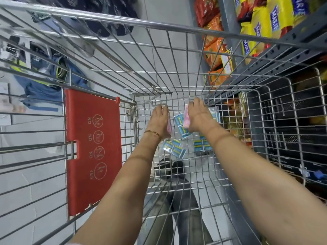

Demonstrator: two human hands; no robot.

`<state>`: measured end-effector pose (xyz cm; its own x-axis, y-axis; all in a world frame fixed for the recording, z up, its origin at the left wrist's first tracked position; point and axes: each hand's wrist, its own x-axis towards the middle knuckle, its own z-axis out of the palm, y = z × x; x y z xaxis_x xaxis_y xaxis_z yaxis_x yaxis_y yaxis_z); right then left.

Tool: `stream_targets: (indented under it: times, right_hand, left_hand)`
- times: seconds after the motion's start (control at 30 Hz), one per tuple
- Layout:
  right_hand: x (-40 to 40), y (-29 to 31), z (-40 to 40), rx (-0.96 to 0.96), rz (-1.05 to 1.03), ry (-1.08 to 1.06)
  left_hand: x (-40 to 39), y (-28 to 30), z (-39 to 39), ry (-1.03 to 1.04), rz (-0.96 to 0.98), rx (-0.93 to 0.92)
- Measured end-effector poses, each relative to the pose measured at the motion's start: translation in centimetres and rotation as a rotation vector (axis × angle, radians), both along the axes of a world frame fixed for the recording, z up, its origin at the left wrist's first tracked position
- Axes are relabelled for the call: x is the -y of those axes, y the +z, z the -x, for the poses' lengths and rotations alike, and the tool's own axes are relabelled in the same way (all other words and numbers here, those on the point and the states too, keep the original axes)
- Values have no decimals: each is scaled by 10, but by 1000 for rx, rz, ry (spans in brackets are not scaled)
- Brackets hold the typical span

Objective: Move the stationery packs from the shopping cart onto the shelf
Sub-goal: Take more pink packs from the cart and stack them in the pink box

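Both arms reach down into the wire shopping cart. My left hand is closed around a pink stationery pack near the cart's floor. My right hand rests on another pink pack that lies over a blue pack. Two more blue packs lie loose on the cart floor, one below my left wrist and one beside my right forearm. A further clear pack shows past my right hand. The grey metal shelf stands to the right of the cart.
A red plastic child-seat flap with warning symbols hangs on the cart's left side. Yellow and orange biscuit packets fill the shelf at upper right. Clothing hangs at the left. Grey tiled floor and my legs show through the cart's mesh.
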<state>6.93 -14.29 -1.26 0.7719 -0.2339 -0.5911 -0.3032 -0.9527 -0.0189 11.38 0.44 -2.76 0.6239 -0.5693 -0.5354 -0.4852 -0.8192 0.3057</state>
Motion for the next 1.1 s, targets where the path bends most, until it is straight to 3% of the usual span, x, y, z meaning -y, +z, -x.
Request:
stream_targets:
  times: [0.13, 0.43, 0.53, 0.63, 0.73, 1.1]
  right_hand:
    - [-1, 24, 12, 68, -113, -68]
    - [8, 168, 76, 253, -148, -325]
    - [12, 221, 112, 361, -112, -421]
    - [21, 285, 170, 495, -32, -548]
    - [28, 331, 225, 567, 68, -633]
    - [44, 425, 440, 622, 325, -1138]
  left_hand:
    - [0, 27, 4, -53, -24, -5]
    - [36, 166, 33, -295, 122, 193]
    - [51, 216, 53, -339, 241, 219]
    - [74, 278, 91, -470, 378, 164]
    - [100, 322, 132, -622, 494, 232]
    - [201, 422, 314, -1258, 555, 253]
